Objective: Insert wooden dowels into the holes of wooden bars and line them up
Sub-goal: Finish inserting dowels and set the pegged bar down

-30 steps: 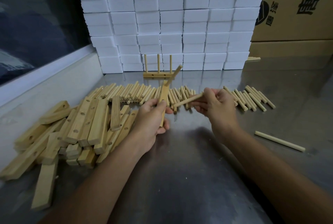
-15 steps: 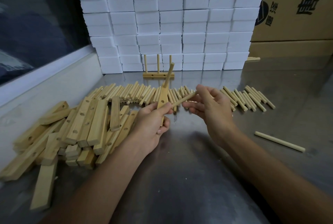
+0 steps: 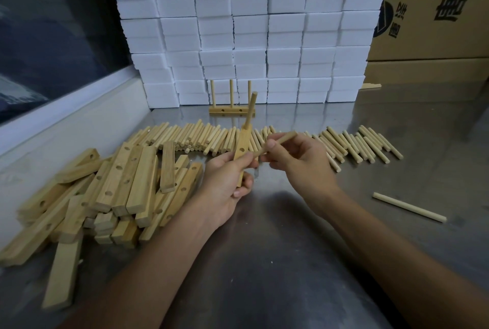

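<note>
- We are gripping a wooden bar (image 3: 242, 146) in our left hand (image 3: 225, 185), one dowel already standing in its far hole.
- Our right hand (image 3: 299, 162) is pinching a second dowel (image 3: 275, 143), aiming for the middle hole; next comes aligning and pushing.
- A finished bar (image 3: 232, 111) is standing beyond.

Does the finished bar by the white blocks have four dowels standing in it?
No, the finished bar holds three upright dowels.

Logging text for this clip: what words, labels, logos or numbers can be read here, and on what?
Cardboard box, top right: large black printed characters and a round logo, seen rotated and cut off by the frame edge; I cannot read them reliably.
White foam blocks: no print.
Wooden bars and dowels: no markings.
No numbers visible anywhere.
</note>
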Demonstrator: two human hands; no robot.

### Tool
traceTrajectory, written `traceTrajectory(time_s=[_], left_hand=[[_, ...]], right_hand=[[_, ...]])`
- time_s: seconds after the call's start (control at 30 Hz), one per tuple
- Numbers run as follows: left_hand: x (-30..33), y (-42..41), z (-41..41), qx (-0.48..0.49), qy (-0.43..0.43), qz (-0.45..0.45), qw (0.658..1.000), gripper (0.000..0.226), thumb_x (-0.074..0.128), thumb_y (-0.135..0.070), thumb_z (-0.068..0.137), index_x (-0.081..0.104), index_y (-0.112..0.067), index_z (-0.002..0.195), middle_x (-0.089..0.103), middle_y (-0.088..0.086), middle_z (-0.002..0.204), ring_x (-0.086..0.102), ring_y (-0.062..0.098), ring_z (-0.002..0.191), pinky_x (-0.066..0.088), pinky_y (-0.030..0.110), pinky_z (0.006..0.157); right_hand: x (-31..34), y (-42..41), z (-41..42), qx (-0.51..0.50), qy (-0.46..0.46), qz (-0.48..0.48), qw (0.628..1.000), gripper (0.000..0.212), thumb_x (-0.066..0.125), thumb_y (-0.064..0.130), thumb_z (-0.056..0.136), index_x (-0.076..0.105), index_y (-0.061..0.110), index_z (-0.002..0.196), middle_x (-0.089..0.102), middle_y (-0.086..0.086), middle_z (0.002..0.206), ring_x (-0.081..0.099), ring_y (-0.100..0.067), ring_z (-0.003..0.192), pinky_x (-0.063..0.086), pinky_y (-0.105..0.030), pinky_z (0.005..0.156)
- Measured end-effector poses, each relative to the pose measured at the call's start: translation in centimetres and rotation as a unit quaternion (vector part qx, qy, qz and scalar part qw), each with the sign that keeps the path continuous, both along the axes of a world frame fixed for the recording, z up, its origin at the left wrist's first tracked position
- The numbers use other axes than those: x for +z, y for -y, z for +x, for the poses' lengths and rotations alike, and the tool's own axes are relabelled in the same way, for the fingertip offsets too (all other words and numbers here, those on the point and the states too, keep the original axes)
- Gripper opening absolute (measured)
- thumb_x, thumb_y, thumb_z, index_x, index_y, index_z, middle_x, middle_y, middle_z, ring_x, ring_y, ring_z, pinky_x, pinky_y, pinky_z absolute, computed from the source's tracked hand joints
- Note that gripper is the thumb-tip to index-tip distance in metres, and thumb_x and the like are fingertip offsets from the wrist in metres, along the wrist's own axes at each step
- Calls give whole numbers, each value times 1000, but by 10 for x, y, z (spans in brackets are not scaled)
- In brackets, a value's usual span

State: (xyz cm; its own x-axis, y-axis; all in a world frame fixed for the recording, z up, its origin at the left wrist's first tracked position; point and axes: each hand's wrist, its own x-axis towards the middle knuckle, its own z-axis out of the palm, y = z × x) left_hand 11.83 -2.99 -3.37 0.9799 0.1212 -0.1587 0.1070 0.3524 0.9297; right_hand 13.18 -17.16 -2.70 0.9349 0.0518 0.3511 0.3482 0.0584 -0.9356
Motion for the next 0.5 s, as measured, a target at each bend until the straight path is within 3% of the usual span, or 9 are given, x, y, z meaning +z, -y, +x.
traceTrajectory(time_s=[0.27,0.5], left_hand=[[1,1,-2,-44,14,-26,999,22,44,0,97,63,0,108,62,10,79,45,13,43,22,18,34],[-2,2,-2,-54,43,3,998,24,45,2,97,65,-1,111,64,13,87,48,14,45,26,18,34]], right_hand=[[1,0,1,23,9,71,997,15,58,1,96,63,-11,104,73,-15,88,73,-15,75,58,-22,67],[-2,-1,3,-6,43,18,999,10,61,1,94,65,-7,99,73,-16,89,73,-14,78,55,-19,67]])
